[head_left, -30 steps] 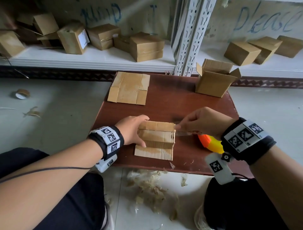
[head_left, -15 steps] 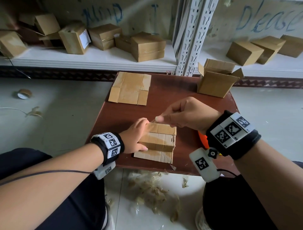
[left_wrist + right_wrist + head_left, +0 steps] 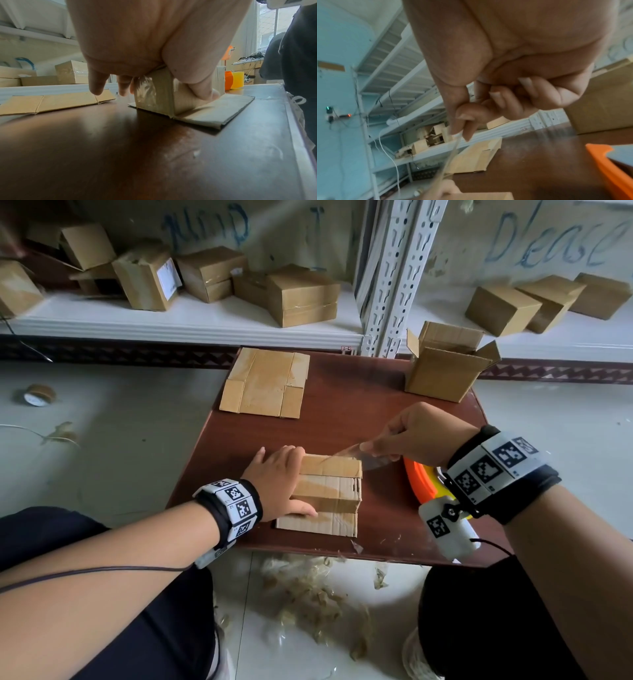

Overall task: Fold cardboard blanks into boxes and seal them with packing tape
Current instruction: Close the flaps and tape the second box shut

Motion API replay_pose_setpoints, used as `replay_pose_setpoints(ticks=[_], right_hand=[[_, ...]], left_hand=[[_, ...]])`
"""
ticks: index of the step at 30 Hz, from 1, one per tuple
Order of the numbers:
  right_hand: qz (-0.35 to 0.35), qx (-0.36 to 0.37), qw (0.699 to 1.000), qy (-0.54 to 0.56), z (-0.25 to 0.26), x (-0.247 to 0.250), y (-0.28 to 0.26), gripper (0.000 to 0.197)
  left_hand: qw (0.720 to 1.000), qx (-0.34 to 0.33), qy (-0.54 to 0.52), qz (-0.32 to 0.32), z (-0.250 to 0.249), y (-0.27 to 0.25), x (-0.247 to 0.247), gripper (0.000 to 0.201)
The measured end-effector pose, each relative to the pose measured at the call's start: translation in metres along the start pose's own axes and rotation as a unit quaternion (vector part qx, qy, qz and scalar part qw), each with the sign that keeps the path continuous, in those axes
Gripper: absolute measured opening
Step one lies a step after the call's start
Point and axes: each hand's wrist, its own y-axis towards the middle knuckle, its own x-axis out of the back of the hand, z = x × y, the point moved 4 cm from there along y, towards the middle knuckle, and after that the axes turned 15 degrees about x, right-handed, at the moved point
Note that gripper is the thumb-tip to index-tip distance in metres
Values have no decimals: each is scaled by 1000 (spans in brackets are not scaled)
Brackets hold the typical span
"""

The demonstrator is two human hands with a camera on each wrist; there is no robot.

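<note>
Since half a second back, my right hand [image 3: 416, 433] has swung out to the right and away from above the box, drawing a clear strip of tape [image 3: 356, 455] taut off the top; head view has shifted only slightly. Right thumb and forefinger pinch the strip's free end, other fingers curled in, as the right wrist view confirms. Left hand [image 3: 279, 482] clasps the half-folded box [image 3: 329, 491] at its left end, thumb along the near face, fingers over the far side, steadying it on the brown table [image 3: 342, 412]. One flap lies flat toward me. Step in hand, as I judge it: taping the top seam. Next move calls for lowering the strip flat along the seam and pressing it down without letting it wrinkle or stick to itself. Orange tape dispenser [image 3: 419, 486] sits just right of the box, partly under my wrist. A flat blank [image 3: 265, 383] waits at the table's far left, an open box [image 3: 445, 364] far right. White shelving [image 3: 191, 320] behind holds finished boxes; tape scraps [image 3: 308, 594] litter the pale floor by my knees.
</note>
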Motion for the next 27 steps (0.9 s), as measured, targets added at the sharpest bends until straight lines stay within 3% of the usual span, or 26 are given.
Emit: replay_pose_setpoints(ticks=[3, 8, 14, 19, 23, 27], right_hand=[[-11, -25, 999, -29, -13, 2, 0, 28], [-29, -75, 996, -38, -34, 0, 0, 38], [-29, -97, 993, -57, -48, -5, -6, 47], [-50, -94, 993, -51, -51, -6, -9, 45], [-65, -79, 994, -46, -44, -2, -12, 45], [-85, -42, 996, 2, -34, 3, -14, 48]], left_hand=[[999, 13, 38, 13, -3, -1, 2, 118], [996, 39, 67, 33, -5, -4, 0, 123], [997, 70, 26, 8, -6, -5, -4, 130], [996, 57, -69, -8, -9, -8, 0, 112], [983, 43, -178, 5, -5, -9, -2, 110], [937, 51, -343, 38, 0, -5, -9, 102]])
